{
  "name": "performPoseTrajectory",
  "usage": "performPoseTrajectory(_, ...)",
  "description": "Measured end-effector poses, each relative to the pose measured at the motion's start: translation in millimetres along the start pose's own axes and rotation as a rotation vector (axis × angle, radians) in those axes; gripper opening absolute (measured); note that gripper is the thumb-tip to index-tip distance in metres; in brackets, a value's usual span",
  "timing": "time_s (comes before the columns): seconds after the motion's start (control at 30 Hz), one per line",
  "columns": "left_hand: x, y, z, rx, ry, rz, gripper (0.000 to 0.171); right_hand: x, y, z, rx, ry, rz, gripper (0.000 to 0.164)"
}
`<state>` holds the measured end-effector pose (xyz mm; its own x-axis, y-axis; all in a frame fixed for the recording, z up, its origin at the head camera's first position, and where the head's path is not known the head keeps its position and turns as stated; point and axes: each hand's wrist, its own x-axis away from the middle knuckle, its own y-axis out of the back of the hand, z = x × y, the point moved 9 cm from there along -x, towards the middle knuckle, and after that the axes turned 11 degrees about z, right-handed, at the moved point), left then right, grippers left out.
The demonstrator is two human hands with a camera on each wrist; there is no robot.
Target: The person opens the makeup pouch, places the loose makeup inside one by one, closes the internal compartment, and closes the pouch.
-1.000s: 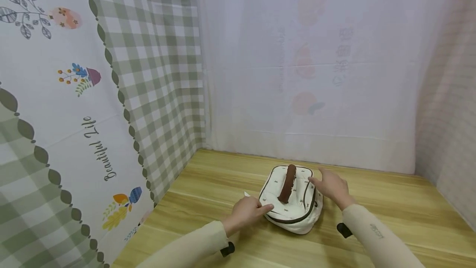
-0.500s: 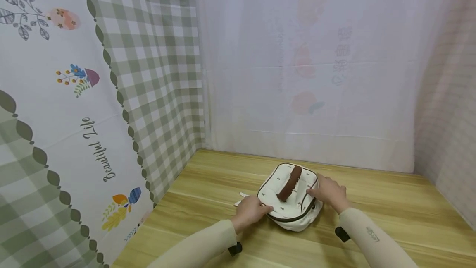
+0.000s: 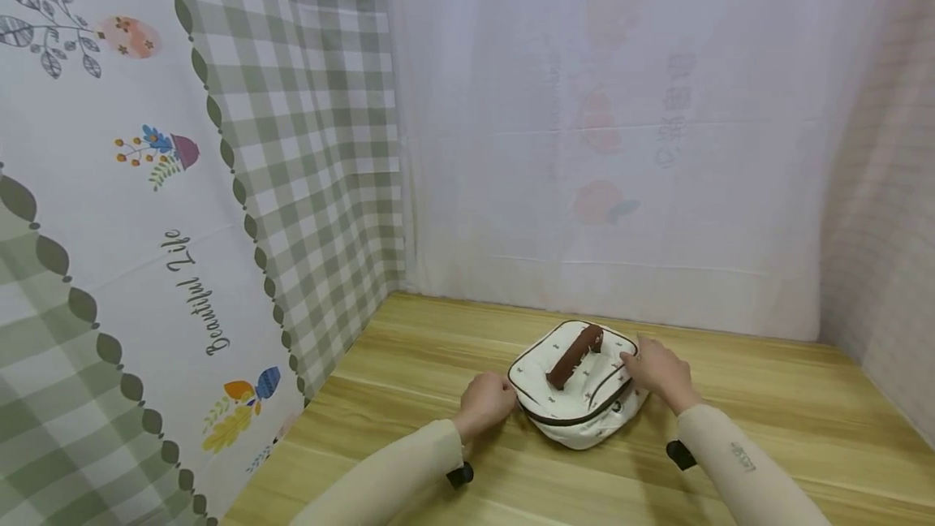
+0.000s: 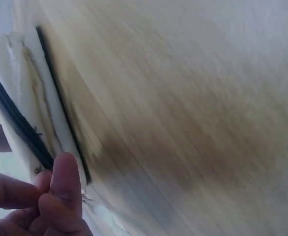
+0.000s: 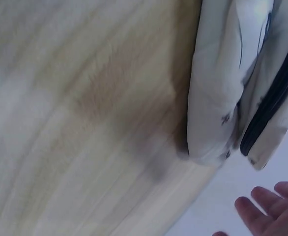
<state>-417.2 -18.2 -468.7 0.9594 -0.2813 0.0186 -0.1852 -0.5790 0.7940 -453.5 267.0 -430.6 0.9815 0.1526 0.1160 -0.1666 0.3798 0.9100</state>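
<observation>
A white zip-up bag [image 3: 544,384] with small dark prints, dark trim and a brown carry handle [image 3: 575,357] on top lies on the wooden table. At its left corner, my left hand [image 3: 485,404] has curled fingers; in the left wrist view, thumb [image 4: 66,184] and index finger pinch by the end of the dark zipper [image 4: 18,123]. Exactly what they pinch is hidden. My right hand [image 3: 661,372] is at the far right corner, its thumb touching the lid's edge. Spread, fairly straight fingers [image 5: 262,216] show beside the bag in the right wrist view.
The wood-grain table [image 3: 409,347] extends around the bag. A white curtain [image 3: 497,185] hangs behind it, and a green-checked cloth [image 3: 314,144] hangs on the left. Each wrist bears a small black device, such as the one [image 3: 681,454] under the right sleeve.
The bag has turned clockwise and shifted slightly right, its handle now slanting more to the right. My left thumb has left the lid's top for the bag's side. My right hand stays by the right edge.
</observation>
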Motion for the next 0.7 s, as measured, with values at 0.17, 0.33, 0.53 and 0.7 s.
performPoseTrajectory(0.17,2.8,-7.8,-6.2,0.025,0.004,0.082,0.055,-5.3,1.4,-2.1,-0.045,0.07,0.025,0.068)
performPoseTrajectory(0.33,2.4,-14.4,-11.0,0.001,0.005,0.092,0.057,-8.0,-5.5,-4.3,-0.108,0.108,0.078,0.077)
performPoseTrajectory(0.53,0.8,-8.3,-9.5,-0.032,0.029,0.047,0.048,-8.6,-2.5,-5.7,-0.102,0.094,0.001,0.069)
performPoseTrajectory(0.7,-5.2,1.2,-3.0,0.013,0.049,0.042,0.036,0.1,6.0,-7.7,-0.106,0.045,-0.055,0.05)
